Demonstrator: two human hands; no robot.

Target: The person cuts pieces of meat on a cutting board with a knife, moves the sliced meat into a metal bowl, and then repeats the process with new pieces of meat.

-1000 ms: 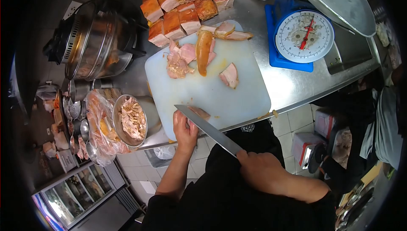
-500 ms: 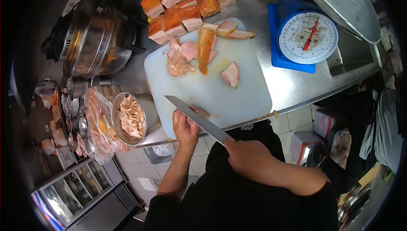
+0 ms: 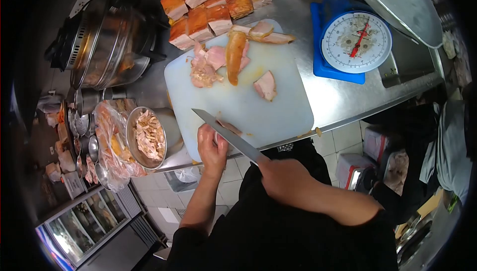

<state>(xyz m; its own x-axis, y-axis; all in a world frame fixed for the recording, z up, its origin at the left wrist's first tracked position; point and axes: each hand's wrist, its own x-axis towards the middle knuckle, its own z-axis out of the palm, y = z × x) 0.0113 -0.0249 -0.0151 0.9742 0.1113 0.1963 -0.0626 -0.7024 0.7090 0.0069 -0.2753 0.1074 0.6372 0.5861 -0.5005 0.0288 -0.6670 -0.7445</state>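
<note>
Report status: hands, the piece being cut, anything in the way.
Right hand grips knife. Left hand pins meat piece at the blade, on cutting board near edge. Other cuts lie at the far end, apart from the blade.

Steel counter [image 3: 343, 99], loaded with prep gear.
White cutting board [image 3: 248, 107] at near edge; blue dial scale [image 3: 355, 42] just beside it on the right; roast pork blocks [image 3: 208, 7] behind it; steel pot [image 3: 107, 42] on the left.

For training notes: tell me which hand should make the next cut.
Right, probably: the right hand grips the knife, blade across the meat the left hand pins on the board.
</note>
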